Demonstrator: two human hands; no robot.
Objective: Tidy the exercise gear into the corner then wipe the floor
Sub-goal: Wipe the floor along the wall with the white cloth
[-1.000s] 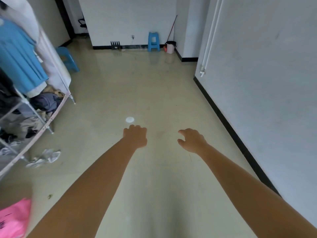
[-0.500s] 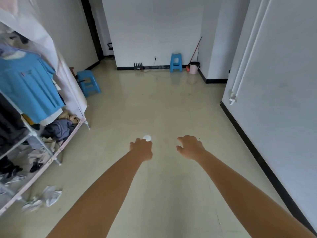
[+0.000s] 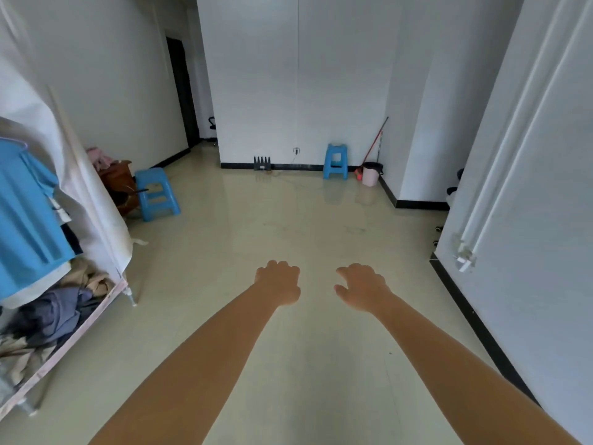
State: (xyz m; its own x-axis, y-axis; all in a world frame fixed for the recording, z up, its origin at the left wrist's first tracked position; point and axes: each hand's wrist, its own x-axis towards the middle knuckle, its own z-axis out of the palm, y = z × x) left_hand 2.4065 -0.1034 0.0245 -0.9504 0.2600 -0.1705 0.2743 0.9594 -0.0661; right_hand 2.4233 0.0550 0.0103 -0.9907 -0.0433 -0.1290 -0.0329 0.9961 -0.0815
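**Empty hands, heading for the cleaning corner**

No exercise gear can be seen anywhere, so where it lies I cannot tell. What serves the wiping step is the mop (image 3: 376,141), which leans on the wall just above the pink bucket (image 3: 370,174) in the far corner. The small blue stool (image 3: 335,161) stands just left of that bucket; a larger blue stool (image 3: 156,194) is far to its left, beside the clothes rack (image 3: 69,322). The cream floor (image 3: 288,226) between is shiny. The left hand (image 3: 279,282) is loosely curled and holds nothing; the right hand (image 3: 362,285) is also empty, fingers relaxed and bent. To do well, I judge the person should walk straight to the bucket, take the mop handle low, and avoid slipping.
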